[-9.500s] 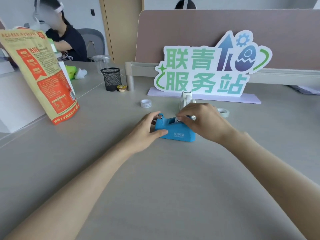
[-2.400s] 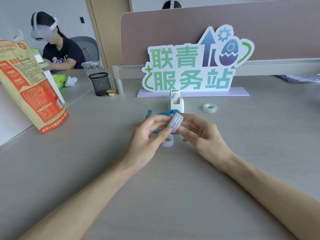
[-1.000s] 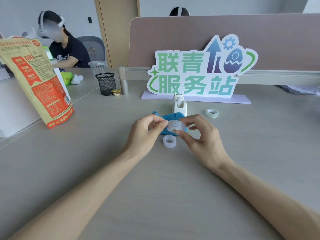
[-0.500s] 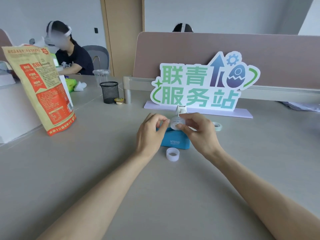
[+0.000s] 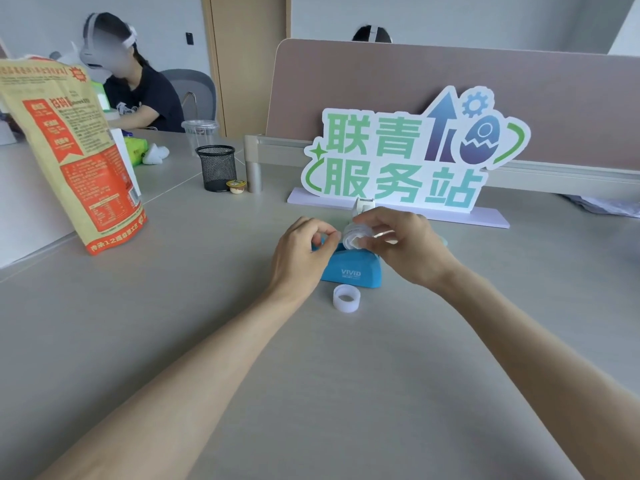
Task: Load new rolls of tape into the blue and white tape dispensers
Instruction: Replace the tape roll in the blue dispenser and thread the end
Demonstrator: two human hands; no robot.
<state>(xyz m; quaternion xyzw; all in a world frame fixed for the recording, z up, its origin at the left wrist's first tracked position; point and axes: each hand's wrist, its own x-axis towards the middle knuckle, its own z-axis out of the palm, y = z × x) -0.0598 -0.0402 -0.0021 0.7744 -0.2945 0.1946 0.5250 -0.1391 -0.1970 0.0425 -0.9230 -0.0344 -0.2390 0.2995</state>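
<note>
The blue tape dispenser (image 5: 351,271) stands on the grey desk, partly hidden by both hands. Just above it, my right hand (image 5: 405,247) grips a small roll of tape (image 5: 353,237). My left hand (image 5: 301,252) is next to the roll, thumb and forefinger pinched together at its edge; whether they hold the tape's end is unclear. A white ring-shaped core (image 5: 346,298) lies on the desk in front of the dispenser. Only the top of the white dispenser (image 5: 365,203) shows behind my right hand.
A green and blue sign (image 5: 412,157) stands at the back against a partition. To the left are a black mesh cup (image 5: 216,167), a small yellow tub (image 5: 236,186) and a tall orange bag (image 5: 69,157). A person sits at the far left desk.
My hands have stayed over the blue dispenser with the roll. The view has tilted up slightly, and the clear roll at the right is now hidden behind my right hand.
</note>
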